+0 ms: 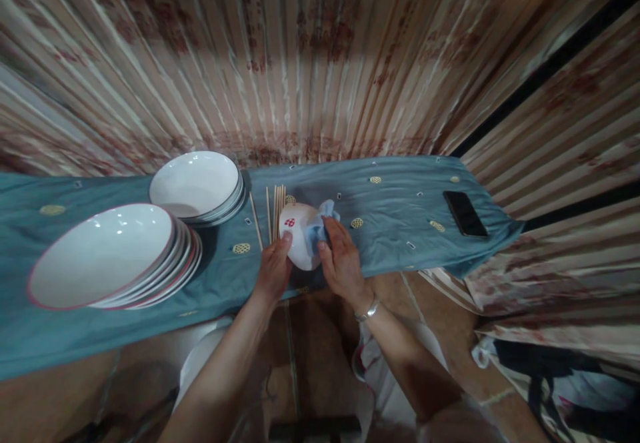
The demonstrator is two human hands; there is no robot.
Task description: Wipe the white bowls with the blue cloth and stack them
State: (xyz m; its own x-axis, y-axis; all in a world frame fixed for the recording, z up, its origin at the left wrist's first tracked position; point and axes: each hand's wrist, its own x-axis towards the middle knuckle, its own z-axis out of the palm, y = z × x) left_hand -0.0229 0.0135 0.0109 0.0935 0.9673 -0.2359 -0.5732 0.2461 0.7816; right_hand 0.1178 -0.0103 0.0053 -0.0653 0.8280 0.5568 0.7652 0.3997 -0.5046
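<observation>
A white bowl (299, 251) with a small red pattern on its outside is held tilted over the front part of the table. My left hand (274, 267) grips its left side, thumb on the outer wall. On the bowl's right, my right hand (344, 260) is closed on a light blue cloth (317, 231) and presses it against the bowl. Several wooden chopsticks (276, 204) lie just behind and left of the bowl, partly hidden by it.
Two stacks of plates stand to the left: pink-rimmed plates (107, 256) in front, dark-rimmed plates (197, 184) behind. A black phone (465, 213) lies near the right end of the blue-green tablecloth (395, 229). Pleated curtains (320, 63) hang directly behind the table.
</observation>
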